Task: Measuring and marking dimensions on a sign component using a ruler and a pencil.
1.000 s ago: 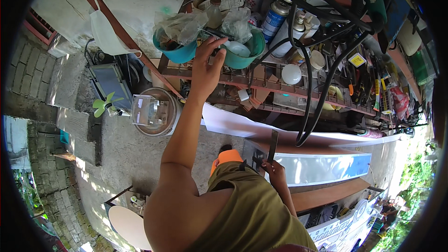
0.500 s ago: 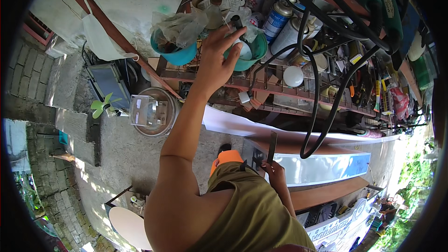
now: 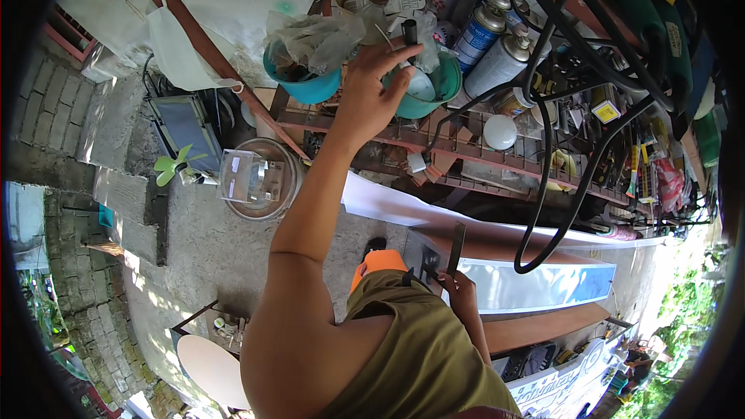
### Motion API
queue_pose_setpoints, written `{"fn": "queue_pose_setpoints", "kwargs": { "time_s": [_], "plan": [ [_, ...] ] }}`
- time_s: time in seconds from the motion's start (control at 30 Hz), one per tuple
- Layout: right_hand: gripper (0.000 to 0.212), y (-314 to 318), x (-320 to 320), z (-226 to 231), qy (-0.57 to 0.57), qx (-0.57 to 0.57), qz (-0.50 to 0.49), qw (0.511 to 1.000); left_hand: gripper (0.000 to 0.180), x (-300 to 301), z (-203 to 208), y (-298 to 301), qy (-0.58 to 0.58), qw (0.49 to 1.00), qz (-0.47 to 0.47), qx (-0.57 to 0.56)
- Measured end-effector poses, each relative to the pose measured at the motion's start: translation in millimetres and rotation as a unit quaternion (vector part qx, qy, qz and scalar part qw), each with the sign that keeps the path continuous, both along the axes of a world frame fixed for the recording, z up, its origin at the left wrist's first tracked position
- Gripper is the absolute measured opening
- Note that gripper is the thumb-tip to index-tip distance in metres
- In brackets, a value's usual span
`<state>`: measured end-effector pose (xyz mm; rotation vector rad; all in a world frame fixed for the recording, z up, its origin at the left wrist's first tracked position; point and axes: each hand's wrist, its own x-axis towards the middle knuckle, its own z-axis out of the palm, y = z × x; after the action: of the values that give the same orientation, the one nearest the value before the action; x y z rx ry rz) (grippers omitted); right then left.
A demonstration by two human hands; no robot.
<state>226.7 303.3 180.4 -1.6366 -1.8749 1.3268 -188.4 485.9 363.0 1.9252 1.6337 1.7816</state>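
Note:
My left hand (image 3: 371,97) reaches out over a green plastic pot (image 3: 444,84) on the cluttered rack. Its index finger and thumb are apart; the other fingers are partly hidden. A black tube (image 3: 409,30) stands up just behind the index finger, and a pale rounded piece (image 3: 420,84) sits inside the pot beside the thumb. Left of the hand is a turquoise pot (image 3: 309,87) stuffed with crumpled clear plastic bags (image 3: 318,37). Low beside my shorts, my right hand (image 3: 461,292) is closed round the lower end of a narrow, dark flat strip (image 3: 457,248), which points upward.
Spray cans (image 3: 477,37) stand right of the green pot. A black cable (image 3: 535,209) loops down in front of the rack (image 3: 473,143). Below lie a long sheet-covered panel (image 3: 535,285) and a brown board (image 3: 547,327). A round basin (image 3: 293,186) holds a clear box.
The rack and its contents have shifted slightly right in the picture. My left hand has moved a little right with them, still over the green pot; my right hand keeps its hold on the strip.

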Motion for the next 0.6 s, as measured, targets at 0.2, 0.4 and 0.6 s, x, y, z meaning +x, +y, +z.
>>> {"fn": "queue_pose_setpoints", "kwargs": {
  "time_s": [0.2, 0.4, 0.6],
  "plan": [
    [0.021, -0.6, -0.6, 6.3, -0.007, -0.003, -0.005, 1.0, 0.031, 9.0, -4.0, 4.5, 0.044, 0.997, 0.059, 0.019],
    [0.019, 2.8, -1.5, -7.8, -0.001, -0.012, 0.011, 1.0, 0.028, -3.4, -10.5, -8.5, 0.074, 0.992, 0.1, -0.021],
    [0.02, 1.9, 1.3, -1.3, 0.013, 0.032, 0.002, 0.999, 0.025, 15.6, -13.5, -19.1, 0.0, 0.996, 0.085, -0.036]
  ]
}}
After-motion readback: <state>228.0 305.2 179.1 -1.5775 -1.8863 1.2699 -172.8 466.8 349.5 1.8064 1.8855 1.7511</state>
